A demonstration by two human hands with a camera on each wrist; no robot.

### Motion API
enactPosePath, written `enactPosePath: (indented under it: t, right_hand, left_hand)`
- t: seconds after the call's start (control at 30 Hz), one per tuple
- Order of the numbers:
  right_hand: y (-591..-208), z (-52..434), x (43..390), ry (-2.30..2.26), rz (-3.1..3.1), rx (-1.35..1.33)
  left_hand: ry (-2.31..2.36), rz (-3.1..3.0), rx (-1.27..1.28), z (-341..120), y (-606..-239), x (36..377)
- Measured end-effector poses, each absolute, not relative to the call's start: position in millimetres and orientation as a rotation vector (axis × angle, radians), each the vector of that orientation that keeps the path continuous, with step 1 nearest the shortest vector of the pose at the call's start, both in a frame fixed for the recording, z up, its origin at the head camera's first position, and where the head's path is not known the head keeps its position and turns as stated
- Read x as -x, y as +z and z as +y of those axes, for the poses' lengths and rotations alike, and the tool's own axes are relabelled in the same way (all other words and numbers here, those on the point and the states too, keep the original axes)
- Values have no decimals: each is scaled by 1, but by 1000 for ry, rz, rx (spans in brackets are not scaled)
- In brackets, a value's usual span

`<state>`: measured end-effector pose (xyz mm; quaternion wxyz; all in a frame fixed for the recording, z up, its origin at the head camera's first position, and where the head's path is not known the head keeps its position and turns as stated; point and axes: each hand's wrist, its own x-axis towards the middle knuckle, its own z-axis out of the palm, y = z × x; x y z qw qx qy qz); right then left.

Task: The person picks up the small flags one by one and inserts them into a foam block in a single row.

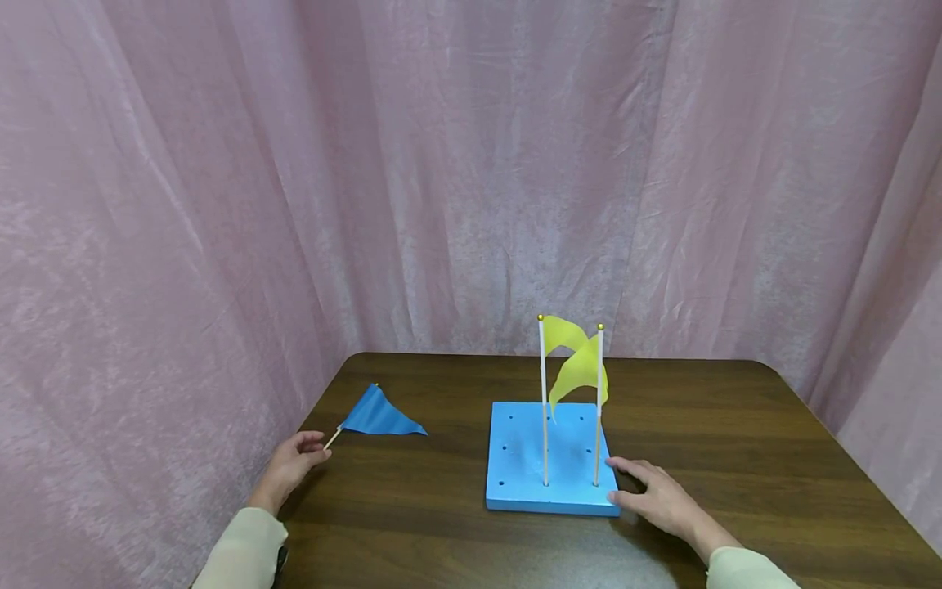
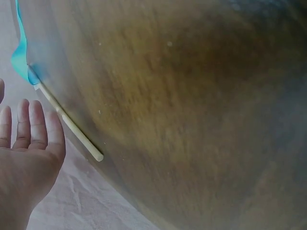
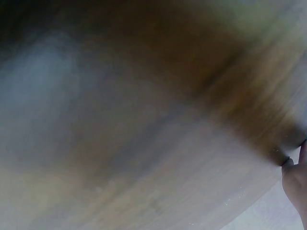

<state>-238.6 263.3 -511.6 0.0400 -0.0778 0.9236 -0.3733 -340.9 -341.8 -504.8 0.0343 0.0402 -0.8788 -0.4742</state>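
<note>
A blue triangular flag on a thin wooden stick lies at the left of the table. My left hand is beside the stick's lower end, fingers extended; in the left wrist view the hand does not wrap round the stick. Two yellow flags, one behind the other, stand upright in holes of a blue pegboard. At the board's right edge rests my right hand, thumb and fingers spread. The right wrist view catches just a bit of that hand.
Several bare holes dot the board's top. The brown wooden table has rounded far corners. Pink curtains hang behind it and along both sides. The right wrist view is blurred.
</note>
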Motion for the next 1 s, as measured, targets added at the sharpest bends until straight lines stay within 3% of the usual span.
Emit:
enactPosePath:
  t: [1.0]
  right_hand:
    - [-513, 264, 239, -1148, 2843, 271]
  left_hand:
    - [-1536, -2758, -145, -335, -509, 337]
